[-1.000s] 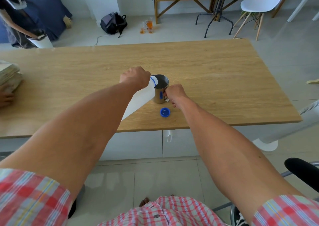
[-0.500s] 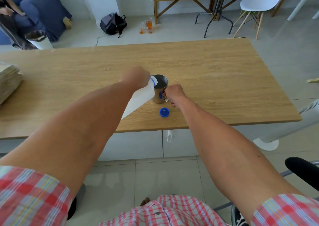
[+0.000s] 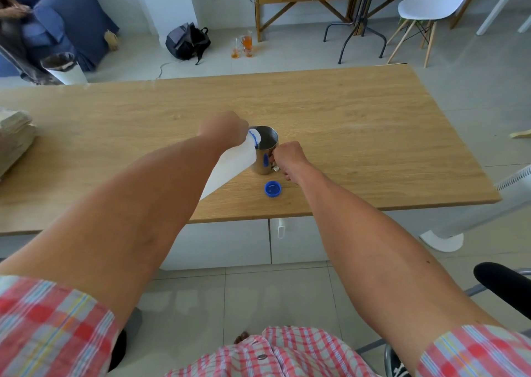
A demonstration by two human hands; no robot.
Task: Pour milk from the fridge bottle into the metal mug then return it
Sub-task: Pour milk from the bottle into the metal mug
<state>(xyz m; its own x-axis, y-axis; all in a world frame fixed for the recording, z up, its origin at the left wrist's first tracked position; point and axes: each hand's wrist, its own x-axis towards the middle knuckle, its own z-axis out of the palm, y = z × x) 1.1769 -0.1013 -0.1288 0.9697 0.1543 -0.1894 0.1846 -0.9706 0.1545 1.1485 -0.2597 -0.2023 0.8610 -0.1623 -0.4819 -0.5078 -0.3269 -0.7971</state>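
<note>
A white plastic milk bottle (image 3: 230, 166) with a blue-ringed mouth is tilted steeply, its mouth over the rim of a shiny metal mug (image 3: 263, 153) that stands on the wooden table (image 3: 359, 135). My left hand (image 3: 224, 128) grips the bottle near its neck. A thin white stream runs from the mouth into the mug. My right hand (image 3: 287, 158) is closed on the mug's handle at its right side. The bottle's blue cap (image 3: 273, 189) lies open side up on the table, just in front of the mug.
A stack of folded cloth or paper (image 3: 14, 140) sits at the table's left edge. A white fan (image 3: 488, 207) leans at the right. Beyond the table are a backpack (image 3: 186, 41), glasses of amber drink (image 3: 244, 47) on the floor, a white chair (image 3: 431, 8) and a bin (image 3: 64, 69).
The bottle is tipped a little further and milk is now running into the mug. A hand that was at the far left edge of the table is gone from view.
</note>
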